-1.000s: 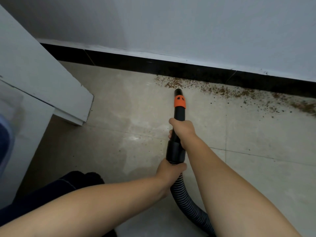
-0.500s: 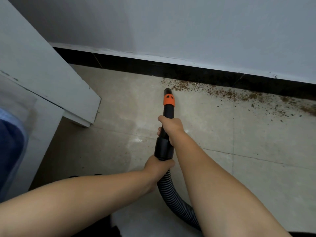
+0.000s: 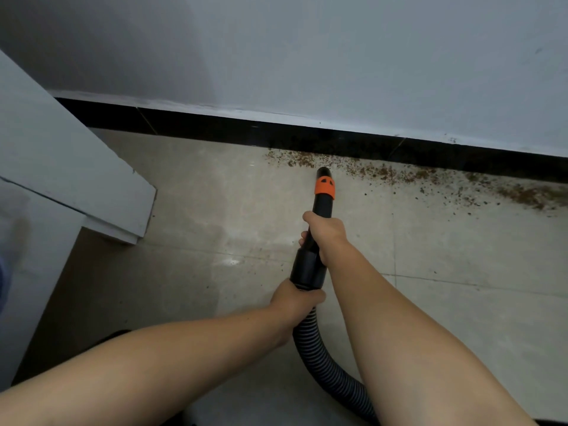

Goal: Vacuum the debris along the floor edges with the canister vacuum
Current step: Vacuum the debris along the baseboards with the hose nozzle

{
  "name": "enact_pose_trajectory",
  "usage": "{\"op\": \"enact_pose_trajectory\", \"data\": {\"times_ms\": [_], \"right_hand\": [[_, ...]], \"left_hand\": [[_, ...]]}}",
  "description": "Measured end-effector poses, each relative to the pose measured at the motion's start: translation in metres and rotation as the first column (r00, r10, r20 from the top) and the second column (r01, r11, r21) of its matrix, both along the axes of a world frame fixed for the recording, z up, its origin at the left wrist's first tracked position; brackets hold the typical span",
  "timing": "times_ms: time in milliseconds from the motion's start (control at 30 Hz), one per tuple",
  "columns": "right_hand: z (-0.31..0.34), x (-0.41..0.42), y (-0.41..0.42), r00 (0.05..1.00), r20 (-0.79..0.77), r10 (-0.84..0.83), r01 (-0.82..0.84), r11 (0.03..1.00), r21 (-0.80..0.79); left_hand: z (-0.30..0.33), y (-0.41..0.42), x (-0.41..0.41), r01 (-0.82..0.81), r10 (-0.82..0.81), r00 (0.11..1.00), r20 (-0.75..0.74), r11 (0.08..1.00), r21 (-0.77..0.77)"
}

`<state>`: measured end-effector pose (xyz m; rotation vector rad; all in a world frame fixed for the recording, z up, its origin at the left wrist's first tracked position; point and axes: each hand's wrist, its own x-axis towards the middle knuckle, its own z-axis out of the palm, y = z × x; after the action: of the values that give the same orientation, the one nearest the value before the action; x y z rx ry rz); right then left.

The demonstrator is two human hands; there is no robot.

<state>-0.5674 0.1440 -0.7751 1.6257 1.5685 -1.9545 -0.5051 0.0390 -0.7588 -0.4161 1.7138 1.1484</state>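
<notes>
Both hands hold the vacuum wand: my right hand is wrapped around the slim black tube just below its orange collar, while my left hand grips the joint where the thick cuff meets the ribbed hose, which curls away toward the bottom edge of the frame. The nozzle tip sits at centre frame, its mouth at the near edge of a band of brown debris lying along the black baseboard. I cannot tell whether the tip touches the tile. Judging by how things lie, the job is at an early stage: floor tile to the left of the nozzle looks largely free of crumbs, but a small patch sits just left of the tip and a long, thickening trail runs to the right edge of the frame, with loose specks scattered below it. A white cabinet corner juts in from the left, and the pale wall fills the upper frame. The canister itself is out of view.
</notes>
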Motion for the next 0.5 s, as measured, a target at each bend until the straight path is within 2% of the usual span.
{"op": "enact_pose_trajectory", "data": {"times_ms": [500], "right_hand": [[0.001, -0.026, -0.047, 0.973, -0.040, 0.229, -0.231, 0.971, -0.063]], "left_hand": [[-0.002, -0.032, -0.009, -0.171, 0.172, 0.985, 0.029, 0.984, -0.046]]}}
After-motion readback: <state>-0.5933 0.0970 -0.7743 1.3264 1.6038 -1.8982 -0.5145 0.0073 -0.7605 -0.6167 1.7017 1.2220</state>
